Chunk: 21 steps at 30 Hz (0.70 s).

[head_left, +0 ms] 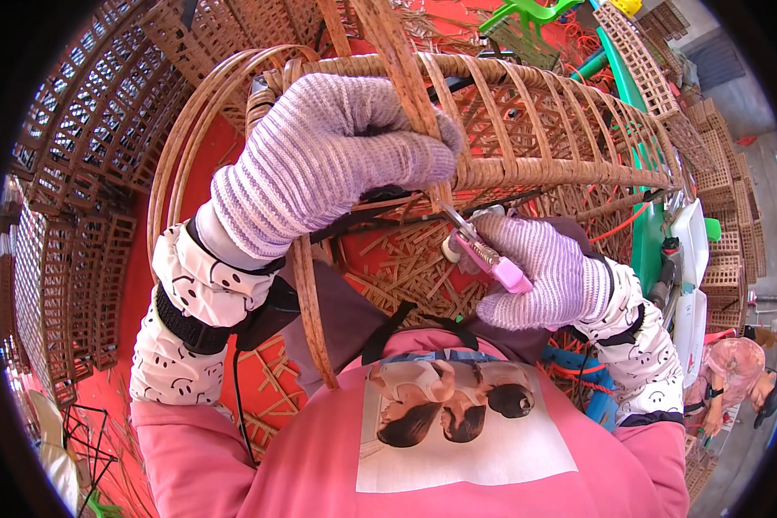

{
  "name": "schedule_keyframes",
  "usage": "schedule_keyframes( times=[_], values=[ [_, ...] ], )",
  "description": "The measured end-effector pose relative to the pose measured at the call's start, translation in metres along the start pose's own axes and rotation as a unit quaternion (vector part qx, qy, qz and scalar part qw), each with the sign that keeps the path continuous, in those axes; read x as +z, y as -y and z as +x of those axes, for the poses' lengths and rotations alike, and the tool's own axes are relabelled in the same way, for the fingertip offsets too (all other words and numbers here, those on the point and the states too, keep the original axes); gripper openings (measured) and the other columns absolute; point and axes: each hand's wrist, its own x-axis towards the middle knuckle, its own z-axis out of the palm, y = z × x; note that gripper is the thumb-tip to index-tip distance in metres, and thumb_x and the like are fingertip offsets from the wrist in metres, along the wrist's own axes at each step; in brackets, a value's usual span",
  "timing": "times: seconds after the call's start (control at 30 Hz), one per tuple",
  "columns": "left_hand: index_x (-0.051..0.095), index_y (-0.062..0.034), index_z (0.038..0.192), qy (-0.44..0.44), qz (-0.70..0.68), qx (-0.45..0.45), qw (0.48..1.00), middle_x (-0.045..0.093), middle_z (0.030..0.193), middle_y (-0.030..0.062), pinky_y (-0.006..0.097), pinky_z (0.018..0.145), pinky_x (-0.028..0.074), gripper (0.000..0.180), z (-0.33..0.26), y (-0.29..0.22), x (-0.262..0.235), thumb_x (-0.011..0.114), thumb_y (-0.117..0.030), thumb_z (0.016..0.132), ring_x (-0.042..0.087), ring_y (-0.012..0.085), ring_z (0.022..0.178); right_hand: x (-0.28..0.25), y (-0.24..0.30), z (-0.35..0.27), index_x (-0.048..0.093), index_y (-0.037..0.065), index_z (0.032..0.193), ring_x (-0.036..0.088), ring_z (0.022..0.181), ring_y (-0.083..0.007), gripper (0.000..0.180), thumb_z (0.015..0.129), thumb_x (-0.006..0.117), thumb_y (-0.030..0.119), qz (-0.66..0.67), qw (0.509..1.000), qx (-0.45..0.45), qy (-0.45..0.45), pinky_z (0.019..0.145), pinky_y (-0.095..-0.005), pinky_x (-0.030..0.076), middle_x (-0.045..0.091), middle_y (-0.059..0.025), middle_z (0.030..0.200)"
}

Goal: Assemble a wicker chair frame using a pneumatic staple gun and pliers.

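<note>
In a lilac-and-white striped knit glove, my left hand [319, 151] is closed around a flat brown rattan strip [397, 60], thumb and fingers pressed on it. The strip runs upward past the frame's top, and its lower end pokes out below my fingers. My right hand [548, 268], gloved alike, grips pruning shears [502, 266] with pink handles and a coiled spring. Their metal jaws reach the strip's lower end; whether they have closed on it I cannot tell. A woven rattan frame [561, 173], its rim wrapped in strips, lies right beside my left hand.
Long bent strips [306, 302] loop down by my left forearm. Cut rattan pieces [406, 259] litter the red floor [263, 380]. Lattice baskets [78, 112] are stacked at left and right. Another person [738, 371] is at the far right, and a green chair [527, 13] stands at the back.
</note>
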Motion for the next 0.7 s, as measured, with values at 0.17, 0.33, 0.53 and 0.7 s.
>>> schedule_keyframes(
  times=[0.17,0.33,0.53,0.7],
  values=[
    [0.067,0.0011,0.089,0.001,0.008,0.006,1.0,0.065,0.079,0.0044,0.025,0.072,0.051,0.013,0.0005,-0.0005,-0.0004,0.067,-0.004,0.076,0.062,0.0107,0.075,0.0004,-0.0002,0.0028,0.052,0.003,0.114,0.06,0.092,-0.0281,0.056,0.066,0.073,0.024,-0.014,1.0,-0.021,-0.016,0.08,-0.0352,0.046,0.058,-0.0142,0.099],
    [0.067,0.0006,0.088,0.001,-0.007,0.003,1.0,0.065,0.079,0.0043,0.025,0.071,0.05,0.013,-0.0002,0.0007,0.0001,0.067,-0.004,0.076,0.061,0.011,0.074,0.0022,-0.004,0.0041,0.053,-0.001,0.108,0.062,0.082,-0.0314,0.054,0.066,0.071,0.029,0.028,0.996,-0.081,-0.035,0.07,-0.0369,0.047,0.06,-0.0184,0.086],
    [0.067,-0.0012,0.096,0.035,-0.01,0.009,0.999,0.066,0.082,0.002,0.024,0.074,0.049,0.021,0.0012,0.0039,-0.0035,0.069,-0.009,0.076,0.06,0.0075,0.077,0.0003,-0.0058,0.0033,0.053,0.001,0.113,0.055,0.071,-0.014,0.05,0.07,0.068,0.022,0.038,0.998,-0.051,0.004,0.068,-0.0279,0.045,0.054,-0.0026,0.076],
    [0.066,0.0011,0.086,0.027,0.008,0.024,0.999,0.065,0.08,0.0047,0.026,0.072,0.051,0.012,-0.0012,0.0029,-0.0013,0.068,-0.001,0.074,0.062,0.0117,0.076,0.0021,-0.0033,0.0012,0.059,0.001,0.097,0.061,0.066,-0.0273,0.041,0.067,0.071,0.027,0.07,0.996,-0.041,-0.042,0.061,-0.0346,0.046,0.059,-0.0145,0.072]
  ],
)
